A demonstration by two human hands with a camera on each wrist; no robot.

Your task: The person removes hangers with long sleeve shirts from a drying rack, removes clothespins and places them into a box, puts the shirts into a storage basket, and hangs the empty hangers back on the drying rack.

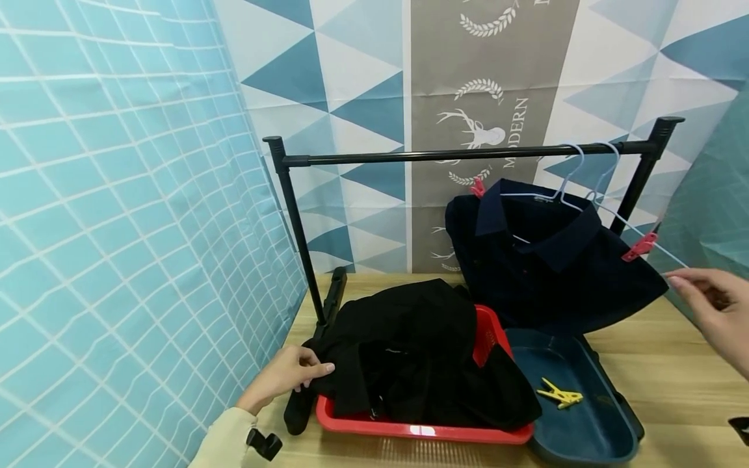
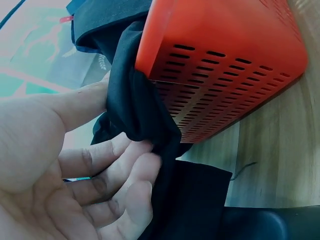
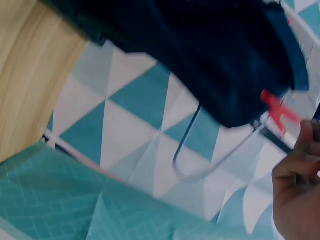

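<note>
A black shirt (image 1: pixel 409 325) lies heaped in a red basket (image 1: pixel 421 429), its left part draped over the rim. My left hand (image 1: pixel 295 370) holds this draped cloth; in the left wrist view the cloth (image 2: pixel 140 110) lies between thumb and fingers. A navy collared shirt (image 1: pixel 521 273) hangs from a pale hanger (image 1: pixel 564 175), with a red clothespin (image 1: pixel 478 187) and another red clothespin (image 1: pixel 640 247) at its shoulders. My right hand (image 1: pixel 710 312) is near the right shoulder, apart from the clothespin, with loosely bent fingers. The right wrist view, blurred, shows nothing held.
A black rack's bar (image 1: pixel 409 156) spans the table (image 1: pixel 684 390). A second hanger (image 1: pixel 611 169) hangs behind the navy shirt. Right of the basket stands a dark blue tray (image 1: pixel 608 396) with a yellow clothespin (image 1: pixel 560 393) inside. The rack's left foot (image 1: pixel 298 409) lies beside the basket.
</note>
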